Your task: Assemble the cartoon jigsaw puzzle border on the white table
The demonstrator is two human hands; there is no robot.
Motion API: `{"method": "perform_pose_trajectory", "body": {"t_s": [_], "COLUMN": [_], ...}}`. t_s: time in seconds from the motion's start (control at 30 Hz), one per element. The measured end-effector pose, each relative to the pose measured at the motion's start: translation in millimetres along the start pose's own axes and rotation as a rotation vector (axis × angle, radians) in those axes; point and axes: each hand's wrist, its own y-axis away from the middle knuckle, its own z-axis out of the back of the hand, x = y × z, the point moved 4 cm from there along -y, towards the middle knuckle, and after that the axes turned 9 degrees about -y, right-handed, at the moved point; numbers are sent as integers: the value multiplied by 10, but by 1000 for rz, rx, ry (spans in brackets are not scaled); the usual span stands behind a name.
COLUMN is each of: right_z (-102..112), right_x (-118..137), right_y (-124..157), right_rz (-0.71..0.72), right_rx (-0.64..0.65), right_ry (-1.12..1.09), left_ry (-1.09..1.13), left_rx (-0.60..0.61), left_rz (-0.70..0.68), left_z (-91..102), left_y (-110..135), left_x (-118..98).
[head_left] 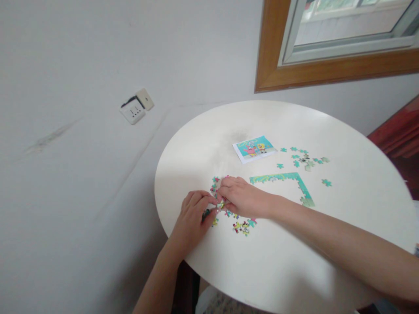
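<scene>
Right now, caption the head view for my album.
Left hand and right hand over loose puzzle pieces, near a partial border on a white table.

The round white table [278, 257] bears a SpongeBob picture sheet [254, 149], a partial jigsaw border [288, 176], and loose jigsaw pieces [296, 164] in two scattered groups.

No legible text, brands or numbers. Picture card [255, 147]: yellowish marks along top of print, possibly lettering, too small to read. Puzzle border [300, 179]: similar yellowish marks on upper strip, unreadable. Wall socket plate [132, 111]: any markings unreadable.
</scene>
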Motion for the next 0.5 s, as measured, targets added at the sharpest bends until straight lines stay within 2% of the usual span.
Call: {"method": "perform_pose_trajectory", "body": {"t_s": [0.3, 0.4, 0.5], "right_z": [13, 151, 440], "right_x": [-69, -69, -171], "right_y": [-13, 6, 164], "right_rz": [82, 90, 63], "right_rx": [-8, -41, -121], "right_ry": [-64, -121, -193], "left_ry": [25, 13, -4], "left_rx": [-18, -70, -106], "left_rz": [-35, -51, -90], "left_z": [31, 55, 48], "left_y": [-7, -44, -108], "left_x": [18, 17, -26]}}
